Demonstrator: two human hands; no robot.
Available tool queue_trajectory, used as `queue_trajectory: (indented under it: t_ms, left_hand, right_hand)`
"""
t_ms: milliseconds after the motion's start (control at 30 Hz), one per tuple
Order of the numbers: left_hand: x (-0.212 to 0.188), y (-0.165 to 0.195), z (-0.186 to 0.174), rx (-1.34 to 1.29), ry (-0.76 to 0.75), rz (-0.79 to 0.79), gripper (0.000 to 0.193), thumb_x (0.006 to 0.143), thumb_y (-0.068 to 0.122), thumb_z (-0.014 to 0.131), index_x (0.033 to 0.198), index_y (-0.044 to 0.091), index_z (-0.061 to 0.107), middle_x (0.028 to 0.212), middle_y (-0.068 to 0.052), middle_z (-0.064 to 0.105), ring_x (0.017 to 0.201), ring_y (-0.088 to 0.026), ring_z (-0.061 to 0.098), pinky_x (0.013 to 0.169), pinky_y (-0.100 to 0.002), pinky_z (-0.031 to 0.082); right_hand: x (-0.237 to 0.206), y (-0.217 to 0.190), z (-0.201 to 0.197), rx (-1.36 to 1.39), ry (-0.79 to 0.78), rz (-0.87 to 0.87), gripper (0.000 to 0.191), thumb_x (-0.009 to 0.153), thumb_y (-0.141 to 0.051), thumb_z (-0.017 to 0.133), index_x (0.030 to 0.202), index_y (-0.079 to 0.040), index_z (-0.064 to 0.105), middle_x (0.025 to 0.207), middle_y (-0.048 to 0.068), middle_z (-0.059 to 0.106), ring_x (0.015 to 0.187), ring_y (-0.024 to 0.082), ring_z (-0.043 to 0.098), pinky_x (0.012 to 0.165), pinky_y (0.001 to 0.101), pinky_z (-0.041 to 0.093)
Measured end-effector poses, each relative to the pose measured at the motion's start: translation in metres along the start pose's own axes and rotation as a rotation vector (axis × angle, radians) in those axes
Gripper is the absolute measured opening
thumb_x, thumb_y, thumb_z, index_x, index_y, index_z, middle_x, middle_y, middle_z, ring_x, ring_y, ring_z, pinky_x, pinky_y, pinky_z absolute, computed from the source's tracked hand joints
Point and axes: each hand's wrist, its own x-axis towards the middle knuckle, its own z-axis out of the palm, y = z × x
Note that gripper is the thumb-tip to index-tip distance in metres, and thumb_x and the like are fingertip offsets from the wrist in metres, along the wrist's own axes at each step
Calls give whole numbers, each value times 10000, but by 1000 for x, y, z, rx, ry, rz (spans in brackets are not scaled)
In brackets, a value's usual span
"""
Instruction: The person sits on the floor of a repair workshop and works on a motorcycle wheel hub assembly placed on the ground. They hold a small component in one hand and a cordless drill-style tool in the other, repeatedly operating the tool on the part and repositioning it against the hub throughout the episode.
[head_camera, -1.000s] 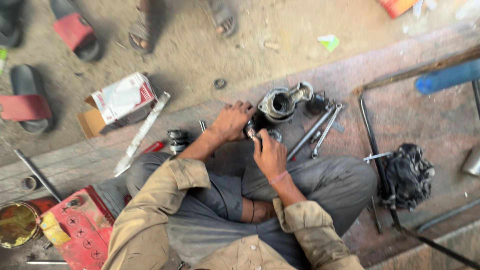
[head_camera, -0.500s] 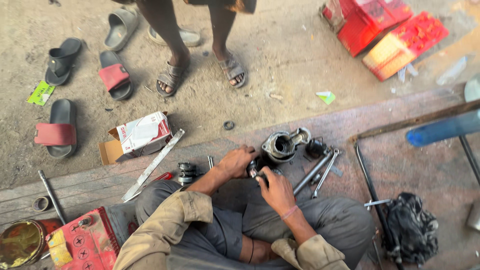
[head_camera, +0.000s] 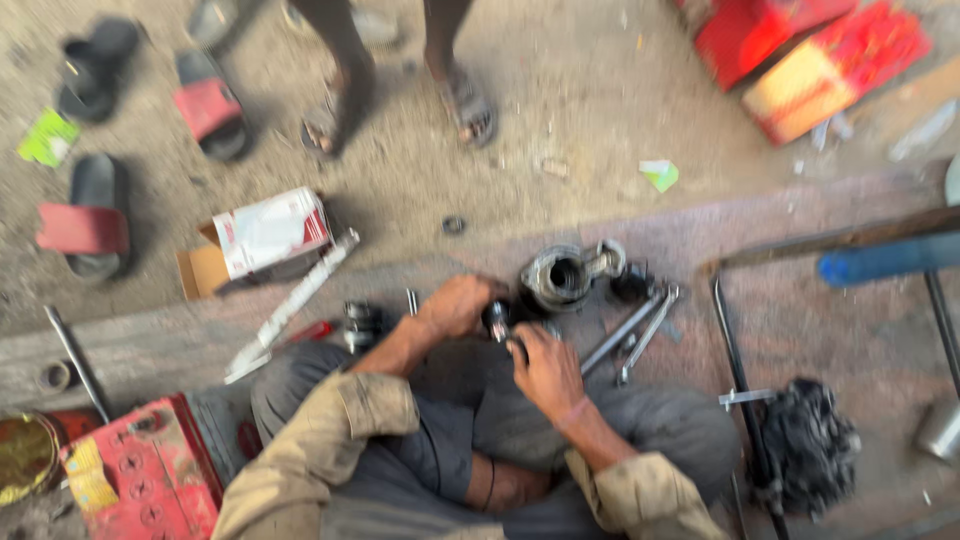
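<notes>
Greasy dark metal all over this one. Frame is motion-blurred, so fine detail is limited.

Left hand (head_camera: 455, 305) is curled over a small dark part (head_camera: 497, 318), knuckles up. Right hand (head_camera: 545, 368) comes in from below, fingers closed on the lower end of the same part. Both hands meet on it, touching. Exact grip per finger: cannot tell through the blur.

The part sits between the hands, just above the person's crossed legs, on the edge of the stone ledge (head_camera: 820, 310). Its long axis seems to run roughly from upper left to lower right, but it's too small to be sure.

Key relation: the round housing (head_camera: 558, 277) lies just up and right of the part, open bore facing the camera, near but apart from the hands. Left hand is the nearer one by its fingertips; the right is further below.

Around it:
- two spanners (head_camera: 640, 330) lie right of the housing, long axes diagonal
- a flat bar (head_camera: 290, 305) and a bearing-like piece (head_camera: 362, 320) sit left of the left hand
- a carton (head_camera: 265, 240) is further left, on the ground
- a red box (head_camera: 145, 470) sits by the left knee
- another person's sandalled feet (head_camera: 465, 100) stand beyond the ledge
</notes>
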Motion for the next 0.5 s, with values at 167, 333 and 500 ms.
queue_trajectory:
  t_ms: [167, 333, 500]
  left_hand:
    - [1, 1, -1, -36, -54, -17, 631, 501, 171, 882, 1092, 50, 697, 1115, -167, 711, 1080, -408, 658, 901, -488, 551]
    - [1, 1, -2, -159, -6, 21, 795, 506, 103, 860, 1251, -20, 611, 1118, -220, 691, 1098, -443, 634, 935, -484, 528]
    - [3, -4, 3, -201, -118, -17, 693, 593, 48, 846, 1241, -23, 609, 1132, -215, 694, 1142, -436, 635, 1008, -460, 515]
  right_hand:
    - [-9, 0, -6, 25, -28, 39, 132, 900, -157, 708, 989, -68, 671, 897, 149, 697, 781, 433, 667, 652, 522, 505]
    - [-8, -6, -7, 25, 13, -7, 140, 917, -144, 703, 1014, -56, 653, 908, 148, 691, 770, 428, 667, 648, 509, 511]
    - [-11, -8, -8, 53, 4, -16, 136, 913, -134, 712, 1002, -46, 660, 887, 159, 676, 754, 426, 665, 631, 505, 511]
